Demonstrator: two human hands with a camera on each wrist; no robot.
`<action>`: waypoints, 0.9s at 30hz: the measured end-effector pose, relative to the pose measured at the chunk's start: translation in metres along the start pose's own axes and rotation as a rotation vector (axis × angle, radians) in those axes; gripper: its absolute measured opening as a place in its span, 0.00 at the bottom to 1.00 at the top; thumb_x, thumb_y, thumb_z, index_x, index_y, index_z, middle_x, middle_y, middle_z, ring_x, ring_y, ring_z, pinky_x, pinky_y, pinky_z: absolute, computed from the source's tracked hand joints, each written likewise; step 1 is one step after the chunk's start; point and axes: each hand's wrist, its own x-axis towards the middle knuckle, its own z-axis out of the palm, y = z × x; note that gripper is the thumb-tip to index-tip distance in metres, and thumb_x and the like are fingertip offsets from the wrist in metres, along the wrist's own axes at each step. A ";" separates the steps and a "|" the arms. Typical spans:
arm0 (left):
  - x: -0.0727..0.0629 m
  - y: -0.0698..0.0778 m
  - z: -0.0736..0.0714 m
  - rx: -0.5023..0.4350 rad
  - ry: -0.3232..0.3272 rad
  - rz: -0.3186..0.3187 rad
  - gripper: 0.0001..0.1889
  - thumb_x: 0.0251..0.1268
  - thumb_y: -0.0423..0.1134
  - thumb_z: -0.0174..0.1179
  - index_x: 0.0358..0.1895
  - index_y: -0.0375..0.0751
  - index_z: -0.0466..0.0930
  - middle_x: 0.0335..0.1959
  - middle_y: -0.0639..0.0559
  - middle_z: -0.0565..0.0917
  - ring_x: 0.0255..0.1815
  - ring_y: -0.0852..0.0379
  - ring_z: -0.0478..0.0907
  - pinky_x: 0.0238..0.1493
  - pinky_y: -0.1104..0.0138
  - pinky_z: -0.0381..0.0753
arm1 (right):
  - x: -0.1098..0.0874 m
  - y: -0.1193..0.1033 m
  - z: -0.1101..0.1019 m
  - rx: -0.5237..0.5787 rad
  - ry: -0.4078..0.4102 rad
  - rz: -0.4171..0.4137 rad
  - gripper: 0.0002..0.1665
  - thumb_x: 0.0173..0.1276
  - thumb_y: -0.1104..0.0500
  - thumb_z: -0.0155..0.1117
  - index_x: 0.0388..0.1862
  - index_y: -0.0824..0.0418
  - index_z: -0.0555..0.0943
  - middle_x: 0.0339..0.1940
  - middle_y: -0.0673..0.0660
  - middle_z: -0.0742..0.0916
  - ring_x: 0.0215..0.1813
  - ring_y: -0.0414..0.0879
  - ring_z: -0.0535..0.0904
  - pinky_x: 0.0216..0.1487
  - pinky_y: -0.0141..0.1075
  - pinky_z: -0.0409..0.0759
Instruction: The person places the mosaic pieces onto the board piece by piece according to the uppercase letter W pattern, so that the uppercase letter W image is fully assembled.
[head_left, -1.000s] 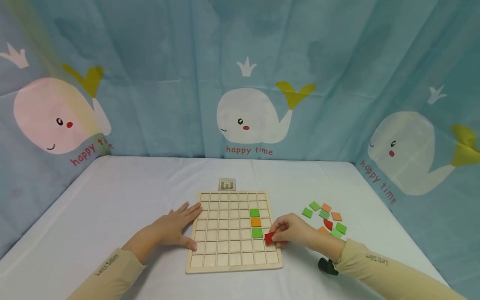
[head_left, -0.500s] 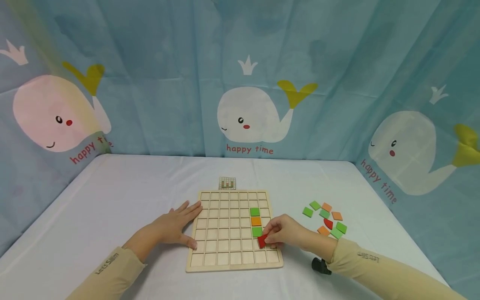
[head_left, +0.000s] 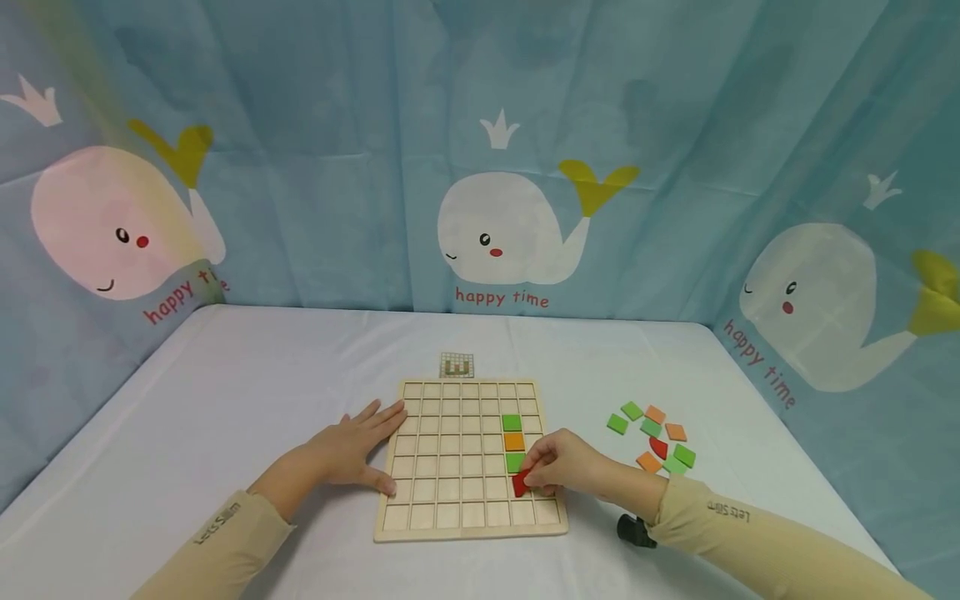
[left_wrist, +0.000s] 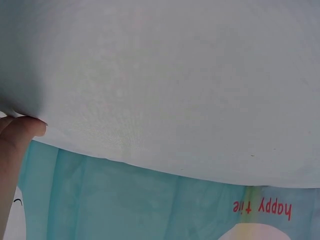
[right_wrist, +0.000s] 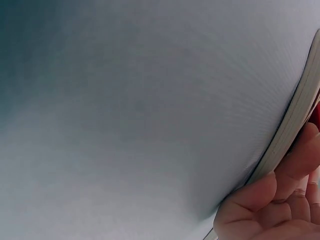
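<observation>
A wooden grid board (head_left: 448, 492) lies on the white table. Three square tiles stand in one of its right-hand columns: a green tile (head_left: 512, 422), an orange tile (head_left: 513, 442) and another green tile (head_left: 515, 462). Just below them my right hand (head_left: 564, 463) pinches a red tile (head_left: 520, 483), tilted over the cell and partly covered by the fingers. In the right wrist view, curled fingers (right_wrist: 300, 155) lie along the board's edge, with a sliver of red behind them. My left hand (head_left: 351, 450) rests with spread fingers on the board's left edge.
Several loose green and orange tiles (head_left: 676, 432) lie right of the board, around a red rounded piece (head_left: 658, 447). Behind the board is a small pattern card (head_left: 457, 365). A black object (head_left: 636, 531) sits by the right forearm. A whale-print curtain (head_left: 337, 208) hangs behind the table.
My right hand has moved left with the red tile, from the right-hand edge of the board to the column under the lower green tile. My left hand has stayed in place.
</observation>
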 end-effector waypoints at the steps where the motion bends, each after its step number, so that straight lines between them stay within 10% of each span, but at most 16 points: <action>1: 0.000 0.000 0.000 -0.002 0.000 0.000 0.59 0.45 0.70 0.64 0.76 0.36 0.53 0.78 0.43 0.50 0.76 0.33 0.43 0.66 0.33 0.50 | 0.000 0.000 0.000 -0.002 0.001 -0.001 0.04 0.60 0.69 0.69 0.33 0.69 0.82 0.21 0.52 0.84 0.23 0.40 0.75 0.27 0.31 0.76; 27: 0.000 -0.002 0.002 -0.002 0.003 0.006 0.59 0.45 0.70 0.64 0.76 0.35 0.52 0.78 0.42 0.50 0.76 0.33 0.43 0.66 0.33 0.50 | -0.004 0.001 -0.002 0.046 -0.010 0.005 0.08 0.61 0.69 0.68 0.39 0.70 0.82 0.24 0.52 0.82 0.26 0.41 0.75 0.31 0.33 0.78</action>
